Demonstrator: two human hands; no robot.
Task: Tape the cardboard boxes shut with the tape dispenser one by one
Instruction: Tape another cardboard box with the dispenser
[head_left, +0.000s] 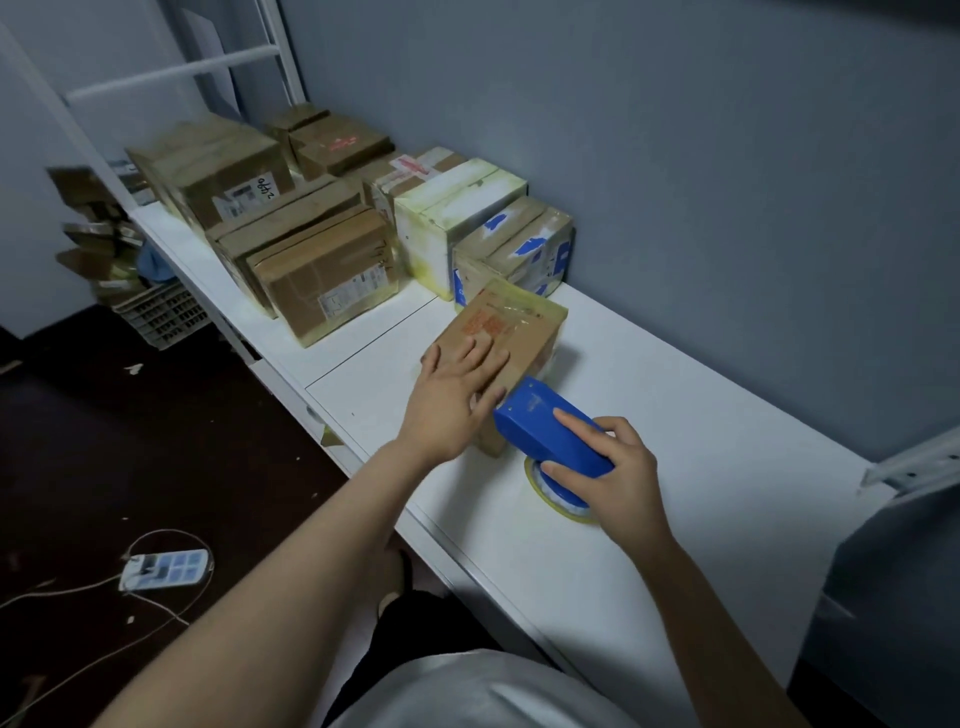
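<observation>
tape dispenser (545, 428) inside right grip (621, 480)

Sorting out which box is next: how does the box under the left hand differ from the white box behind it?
The brown box bears red print on top; the white box is pale with yellowish edges. The brown box looks lower and smaller than the white box. The left hand lies flat on the brown box; no hand touches the white box. Both rest on the white table.

A smooth blue plastic tape dispenser (535, 415) is seen just beside a matt brown cardboard box (524, 353) partly covered in glossy tape (524, 307), on a smooth white table (675, 415).
</observation>
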